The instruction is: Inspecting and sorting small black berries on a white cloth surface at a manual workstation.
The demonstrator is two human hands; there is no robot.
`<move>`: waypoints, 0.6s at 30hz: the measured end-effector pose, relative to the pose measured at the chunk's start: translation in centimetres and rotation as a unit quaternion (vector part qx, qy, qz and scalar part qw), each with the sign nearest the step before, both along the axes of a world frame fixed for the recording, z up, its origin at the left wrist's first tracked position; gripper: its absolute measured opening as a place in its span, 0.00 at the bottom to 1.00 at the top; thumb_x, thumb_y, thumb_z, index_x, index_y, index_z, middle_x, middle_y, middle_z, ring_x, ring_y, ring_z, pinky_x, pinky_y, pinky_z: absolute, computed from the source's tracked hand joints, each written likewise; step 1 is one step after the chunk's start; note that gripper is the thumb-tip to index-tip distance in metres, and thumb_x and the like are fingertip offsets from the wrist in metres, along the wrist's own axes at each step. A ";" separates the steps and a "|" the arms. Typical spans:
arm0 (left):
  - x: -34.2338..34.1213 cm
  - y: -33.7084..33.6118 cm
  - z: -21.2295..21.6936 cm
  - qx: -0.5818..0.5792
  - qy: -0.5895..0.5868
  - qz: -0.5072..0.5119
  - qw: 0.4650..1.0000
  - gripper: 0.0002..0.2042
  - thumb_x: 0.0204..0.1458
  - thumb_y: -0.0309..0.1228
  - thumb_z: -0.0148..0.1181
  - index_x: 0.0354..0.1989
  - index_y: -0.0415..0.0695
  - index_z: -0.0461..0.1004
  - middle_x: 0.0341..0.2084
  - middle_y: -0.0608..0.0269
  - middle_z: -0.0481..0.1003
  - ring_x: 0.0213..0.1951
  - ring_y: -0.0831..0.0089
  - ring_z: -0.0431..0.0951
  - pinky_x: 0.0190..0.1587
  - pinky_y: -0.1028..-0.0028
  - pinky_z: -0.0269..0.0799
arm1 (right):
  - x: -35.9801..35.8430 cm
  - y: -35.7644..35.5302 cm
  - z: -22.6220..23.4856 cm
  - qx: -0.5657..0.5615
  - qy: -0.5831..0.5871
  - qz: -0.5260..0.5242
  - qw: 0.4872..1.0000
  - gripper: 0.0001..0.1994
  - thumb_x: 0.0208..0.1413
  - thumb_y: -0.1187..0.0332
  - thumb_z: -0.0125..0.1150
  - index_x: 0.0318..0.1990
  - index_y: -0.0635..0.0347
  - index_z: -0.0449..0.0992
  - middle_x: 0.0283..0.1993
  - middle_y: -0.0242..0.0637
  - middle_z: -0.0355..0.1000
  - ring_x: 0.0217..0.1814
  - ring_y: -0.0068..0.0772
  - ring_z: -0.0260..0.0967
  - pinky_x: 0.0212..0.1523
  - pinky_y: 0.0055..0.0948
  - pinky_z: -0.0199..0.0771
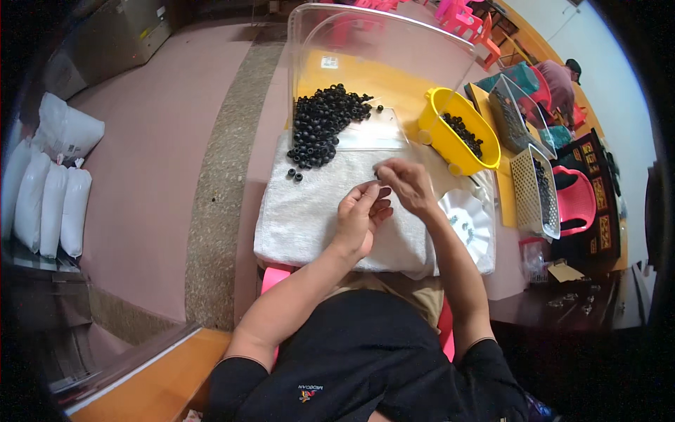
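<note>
My left hand (pixel 361 219) is raised over a white towel (pixel 299 221), thumb and forefinger pinched together. My right hand (pixel 409 186) meets it fingertip to fingertip from the right, its fingers also closed. A small dark bit shows between them, too tiny and blurred to name. Beyond the hands, a heap of small black ring-shaped parts (pixel 316 126) spreads out from the left side of a clear plastic bin (pixel 383 35) lying with its mouth toward me. Two loose black rings (pixel 295 176) sit on the towel at the heap's near edge.
To the right stand a yellow tub (pixel 437 126) holding black parts and a white fluted dish (pixel 481 221) with small dark bits. Farther right are a cream mesh basket (pixel 524 190), a clear bin (pixel 510 116) and a pink chair (pixel 576 204). Another person (pixel 559 84) bends at the back right. White sacks (pixel 49 204) line the left.
</note>
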State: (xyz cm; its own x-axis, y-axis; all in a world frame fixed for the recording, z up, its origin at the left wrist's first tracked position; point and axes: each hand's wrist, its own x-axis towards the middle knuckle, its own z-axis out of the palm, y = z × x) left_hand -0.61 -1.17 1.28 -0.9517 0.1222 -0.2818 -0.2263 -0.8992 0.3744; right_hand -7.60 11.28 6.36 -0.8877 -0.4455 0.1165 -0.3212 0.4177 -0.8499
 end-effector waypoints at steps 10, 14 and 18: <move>0.2 0.6 -0.4 0.008 0.029 -0.098 0.995 0.07 0.56 0.30 0.61 0.39 0.46 0.71 0.32 0.66 0.77 0.33 0.77 0.77 0.39 0.75 0.76 | 4.4 3.5 -1.8 -0.201 -0.044 0.021 0.978 0.07 0.57 0.75 0.60 0.42 0.67 0.74 0.43 0.35 0.70 0.46 0.22 0.67 0.41 0.18 0.70; 0.4 0.1 0.5 -0.019 0.059 -0.144 0.988 0.08 0.54 0.28 0.63 0.38 0.45 0.71 0.30 0.66 0.76 0.31 0.77 0.77 0.37 0.75 0.77 | 5.2 4.5 1.2 -0.151 -0.077 0.049 0.984 0.10 0.56 0.74 0.62 0.46 0.65 0.76 0.45 0.36 0.70 0.49 0.25 0.66 0.44 0.21 0.70; 0.5 0.0 0.9 -0.053 0.066 -0.207 0.975 0.09 0.53 0.29 0.65 0.37 0.45 0.70 0.27 0.66 0.75 0.29 0.77 0.76 0.35 0.76 0.77 | 4.7 6.1 1.4 -0.066 -0.053 0.118 0.989 0.12 0.54 0.77 0.63 0.47 0.63 0.78 0.41 0.34 0.71 0.47 0.24 0.69 0.47 0.25 0.72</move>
